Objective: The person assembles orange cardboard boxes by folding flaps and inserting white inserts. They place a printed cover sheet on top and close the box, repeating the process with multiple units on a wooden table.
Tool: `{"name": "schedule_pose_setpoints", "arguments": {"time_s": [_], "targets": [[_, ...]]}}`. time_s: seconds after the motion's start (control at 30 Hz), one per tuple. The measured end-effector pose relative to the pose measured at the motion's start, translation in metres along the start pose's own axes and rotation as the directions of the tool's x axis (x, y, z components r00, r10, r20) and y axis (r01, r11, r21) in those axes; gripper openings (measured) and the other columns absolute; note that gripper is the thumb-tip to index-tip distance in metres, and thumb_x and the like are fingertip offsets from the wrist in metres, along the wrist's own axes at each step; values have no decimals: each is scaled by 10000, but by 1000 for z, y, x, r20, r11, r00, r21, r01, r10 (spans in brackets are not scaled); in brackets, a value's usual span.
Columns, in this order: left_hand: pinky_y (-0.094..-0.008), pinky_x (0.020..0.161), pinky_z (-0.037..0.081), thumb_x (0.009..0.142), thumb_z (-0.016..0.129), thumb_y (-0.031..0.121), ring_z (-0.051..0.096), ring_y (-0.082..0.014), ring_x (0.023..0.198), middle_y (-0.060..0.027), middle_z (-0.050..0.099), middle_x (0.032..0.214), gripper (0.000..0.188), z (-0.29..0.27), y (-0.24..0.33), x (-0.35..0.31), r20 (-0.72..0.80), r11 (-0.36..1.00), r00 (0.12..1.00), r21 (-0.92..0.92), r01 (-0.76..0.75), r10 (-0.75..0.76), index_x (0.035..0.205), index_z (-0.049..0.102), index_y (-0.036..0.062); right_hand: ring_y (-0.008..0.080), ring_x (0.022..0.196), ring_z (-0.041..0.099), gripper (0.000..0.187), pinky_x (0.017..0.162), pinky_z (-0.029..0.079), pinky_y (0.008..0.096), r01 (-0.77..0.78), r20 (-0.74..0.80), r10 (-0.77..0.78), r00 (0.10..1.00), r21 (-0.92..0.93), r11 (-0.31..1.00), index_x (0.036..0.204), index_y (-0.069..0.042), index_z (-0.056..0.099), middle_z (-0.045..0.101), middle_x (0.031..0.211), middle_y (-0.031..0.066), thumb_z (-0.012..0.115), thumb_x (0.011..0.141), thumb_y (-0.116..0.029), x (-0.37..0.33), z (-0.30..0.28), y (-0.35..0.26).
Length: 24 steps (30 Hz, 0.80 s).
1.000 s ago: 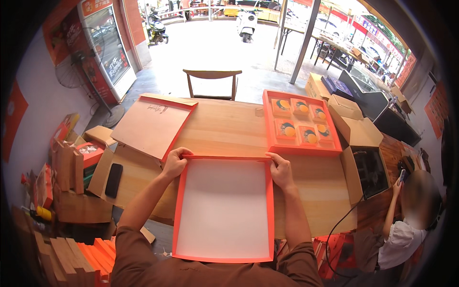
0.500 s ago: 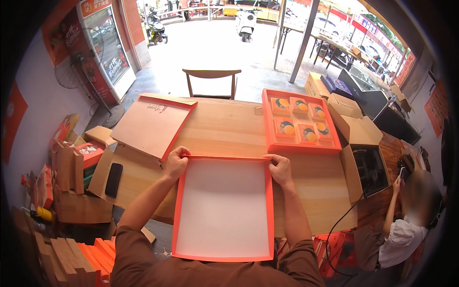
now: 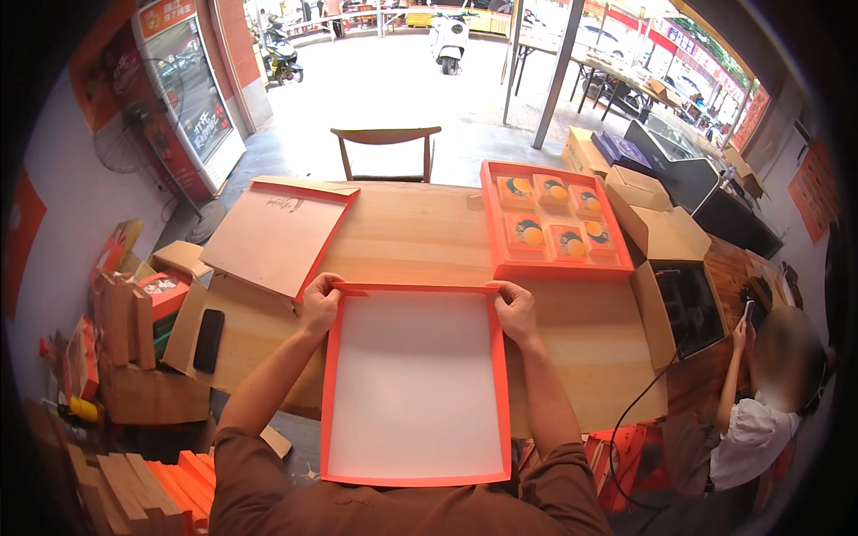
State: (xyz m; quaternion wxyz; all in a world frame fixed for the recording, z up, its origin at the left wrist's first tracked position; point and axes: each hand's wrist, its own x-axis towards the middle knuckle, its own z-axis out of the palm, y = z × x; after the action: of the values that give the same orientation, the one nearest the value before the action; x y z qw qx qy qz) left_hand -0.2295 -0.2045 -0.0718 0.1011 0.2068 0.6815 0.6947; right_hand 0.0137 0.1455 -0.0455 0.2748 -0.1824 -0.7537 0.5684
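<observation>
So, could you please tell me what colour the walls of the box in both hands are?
The box walls are orange-red, best seen in the head view.

Orange-red tray (image 3: 332, 397), greyish-white inside; small cartons (image 3: 525, 232) apparently show orange discs.

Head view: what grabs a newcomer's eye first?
Likely the red-rimmed tray with its pale inside, large at lower centre, left hand and right hand at its far corners. Next, the red box holding six small patterned packs, right of centre on the table. Then the white scooter in bright light at the top.
</observation>
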Motion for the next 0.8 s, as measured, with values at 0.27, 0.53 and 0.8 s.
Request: {"name": "schedule_pose_setpoints", "arguments": {"time_s": [0.27,0.53,0.8], "targets": [[-240,656,480,919,553,-85,567,-48,740,32,619,844,179,3,-3,-2,-29,994,999,105,-27,31,992,676,23,87,901,718,296,799,577,245,-107,2,107,994,91,990,1165,32,783,794,1005,56,554,986,86,4,5,7],[-241,625,451,896,553,-91,544,-43,720,36,605,828,176,3,5,-4,21,980,996,178,-88,86,953,668,30,83,893,714,279,793,576,241,-108,-53,116,992,135,985,1162,29,783,796,1019,55,552,1011,65,0,10,-4],[-239,619,436,884,546,-101,529,-39,717,44,590,821,197,-1,0,-3,33,987,996,136,-90,86,954,668,38,28,672,568,278,589,447,217,-126,-76,152,985,276,953,1024,0,785,681,810,-28,545,923,96,9,18,9]]}}
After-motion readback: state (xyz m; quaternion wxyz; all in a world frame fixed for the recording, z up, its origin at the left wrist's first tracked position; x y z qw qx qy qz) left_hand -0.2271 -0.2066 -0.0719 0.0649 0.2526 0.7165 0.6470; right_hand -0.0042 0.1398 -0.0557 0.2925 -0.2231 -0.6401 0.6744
